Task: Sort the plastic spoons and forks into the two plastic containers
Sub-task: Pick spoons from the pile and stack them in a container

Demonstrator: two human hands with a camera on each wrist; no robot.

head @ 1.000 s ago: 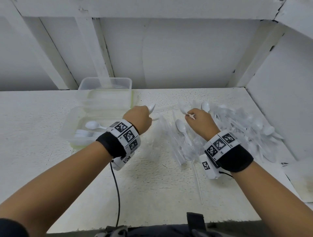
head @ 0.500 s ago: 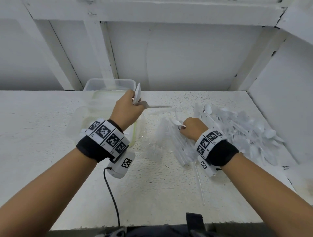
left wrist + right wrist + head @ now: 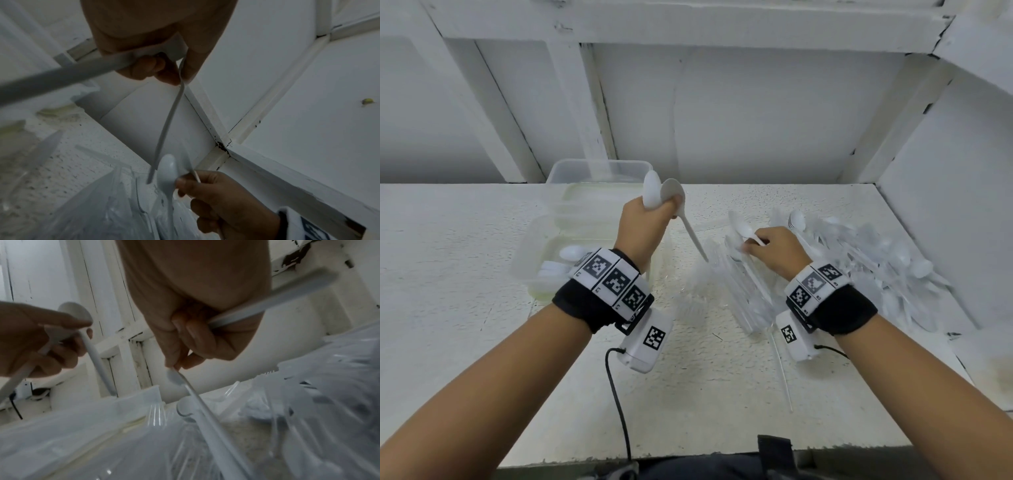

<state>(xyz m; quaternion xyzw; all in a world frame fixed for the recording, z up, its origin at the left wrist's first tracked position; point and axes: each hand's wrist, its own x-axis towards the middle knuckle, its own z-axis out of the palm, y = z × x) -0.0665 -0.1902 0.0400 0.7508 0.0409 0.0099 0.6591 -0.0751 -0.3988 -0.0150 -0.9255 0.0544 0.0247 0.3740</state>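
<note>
You hold two white plastic spoons [image 3: 666,195] in your left hand [image 3: 645,228], fingers curled round their necks, bowls up at twelve o'clock and one thin handle slanting down toward five. A second ago that fist sat low beside the pile; now it has risen and drawn toward the containers at nine o'clock, so I judge this pair is on its way to be dropped off. Your right hand [image 3: 777,251] has meanwhile gone back into the heap and pinches another spoon [image 3: 748,232] by its neck between thumb and fingertips, with a further handle tucked under the curled fingers in the wrist view. The near container [image 3: 530,260], soft-cornered and translucent, already holds a few white pieces; the far container [image 3: 599,171] behind it at twelve looks nearly empty, though I cannot tell for sure. The pile [image 3: 876,260] at three o'clock is glossy, smooth cutlery tangled in crinkled clear wrapping [image 3: 743,294], lying on the rough, speckled white table [image 3: 705,394], with much left to sort
</note>
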